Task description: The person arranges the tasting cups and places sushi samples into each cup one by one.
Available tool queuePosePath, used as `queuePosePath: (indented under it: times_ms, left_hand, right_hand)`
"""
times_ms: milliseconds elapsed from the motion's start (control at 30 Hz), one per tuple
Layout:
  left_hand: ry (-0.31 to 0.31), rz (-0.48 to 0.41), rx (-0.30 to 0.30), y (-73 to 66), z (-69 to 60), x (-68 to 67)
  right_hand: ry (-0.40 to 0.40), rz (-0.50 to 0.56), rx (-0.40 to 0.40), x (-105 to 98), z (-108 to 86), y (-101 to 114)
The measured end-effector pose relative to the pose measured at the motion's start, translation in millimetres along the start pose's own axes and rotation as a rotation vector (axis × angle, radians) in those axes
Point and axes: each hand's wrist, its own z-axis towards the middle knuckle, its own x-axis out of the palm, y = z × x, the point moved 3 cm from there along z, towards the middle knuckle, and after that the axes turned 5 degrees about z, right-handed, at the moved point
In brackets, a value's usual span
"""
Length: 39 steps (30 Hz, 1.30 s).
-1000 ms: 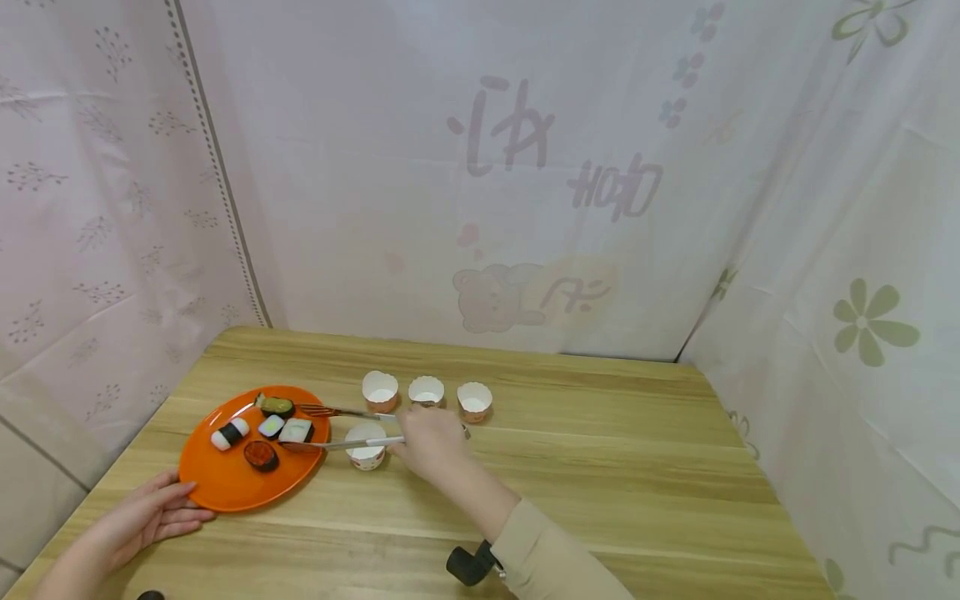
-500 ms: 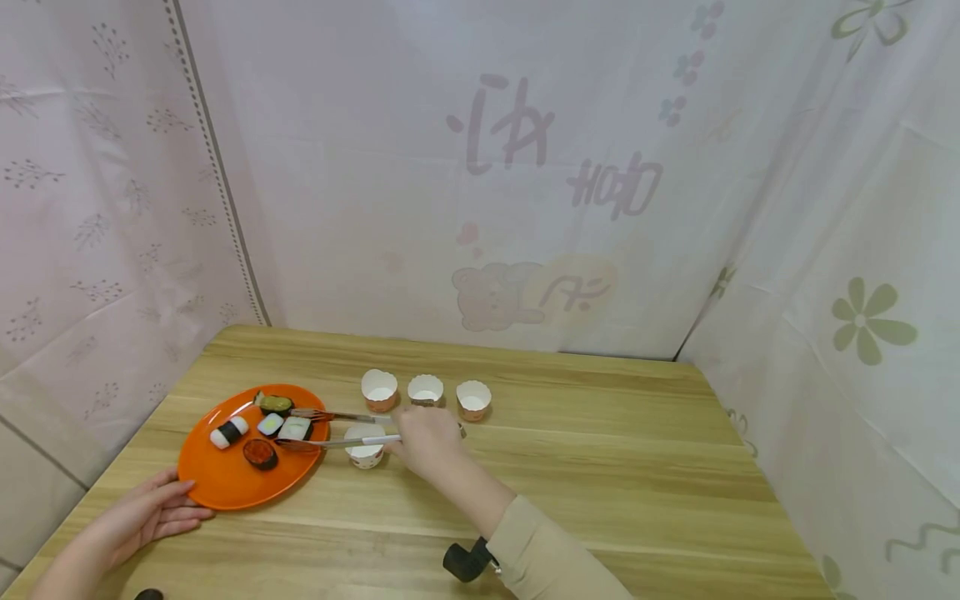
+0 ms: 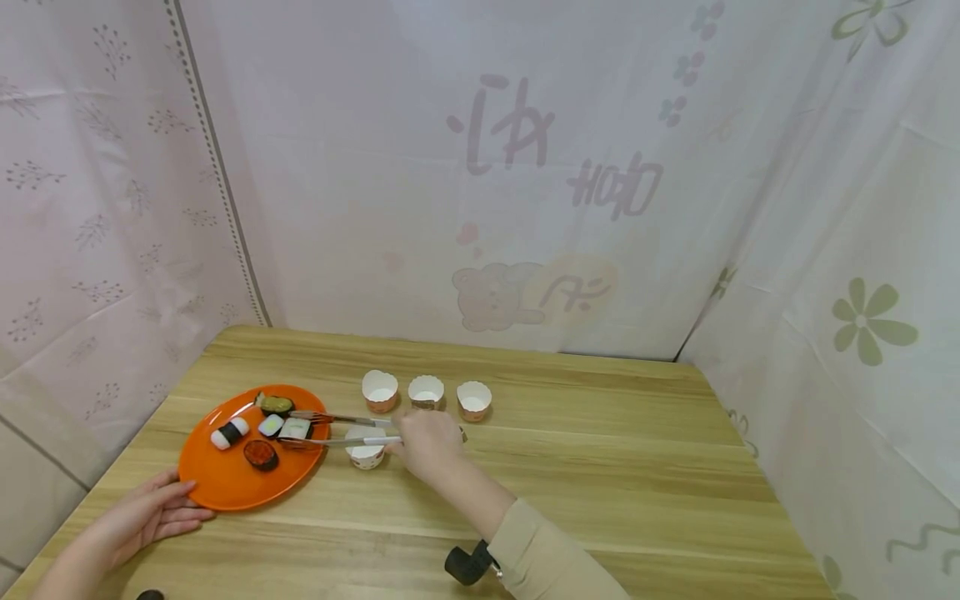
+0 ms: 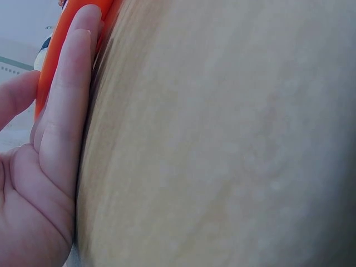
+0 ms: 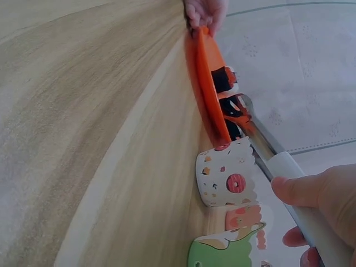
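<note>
In the head view my left hand (image 3: 146, 518) pinches the near left rim of an orange plate (image 3: 232, 492), thumb on top and straight fingers beneath. My right hand (image 3: 431, 442) grips metal food tongs (image 3: 348, 441) with white handle sections. The tong ends reach over the plate, one on either side of a white-topped sushi piece (image 3: 297, 428); whether both touch it I cannot tell. Around it lie a small roll (image 3: 271, 426), a green-topped sushi (image 3: 276, 406), a red-topped sushi (image 3: 260, 455) and a white sushi with a black band (image 3: 229, 433).
Beneath the tongs stands a white paper cup (image 3: 366, 457). Behind it is a row of three more: left (image 3: 380, 390), middle (image 3: 426, 390) and right (image 3: 474, 401). A black object (image 3: 468, 563) is by the right sleeve, and a dark round one (image 3: 151, 595) sits at the bottom edge.
The tong ends have drawn slightly closer together around the white-topped sushi piece. My left hand and the plate have stayed in place.
</note>
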Motion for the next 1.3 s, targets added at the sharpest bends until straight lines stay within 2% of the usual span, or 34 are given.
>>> queuePosePath:
  times_ms: [267, 467, 867, 1067, 1300]
  left_hand:
    - [0.007, -0.026, 0.005, 1.7, 0.3, -1.1]
    - [0.012, -0.043, 0.002, 2.0, 0.0, -0.6]
    - [0.002, -0.040, 0.013, 0.7, -0.5, 1.3]
    - [0.008, -0.058, 0.014, 0.8, -0.5, 1.1]
    - [-0.013, -0.029, 0.001, 0.3, -0.6, 1.9]
  right_hand:
    - [-0.067, 0.000, -0.032, 8, -4.4, -1]
    - [-0.080, 0.015, -0.029, 8, -6.3, -2]
    - [-0.091, 0.035, -0.004, -6, -8.8, 0]
    - [-0.074, 0.078, 0.052, -12, -11.9, -1]
    - [-0.122, 0.070, 0.044, -15, -16.6, -8]
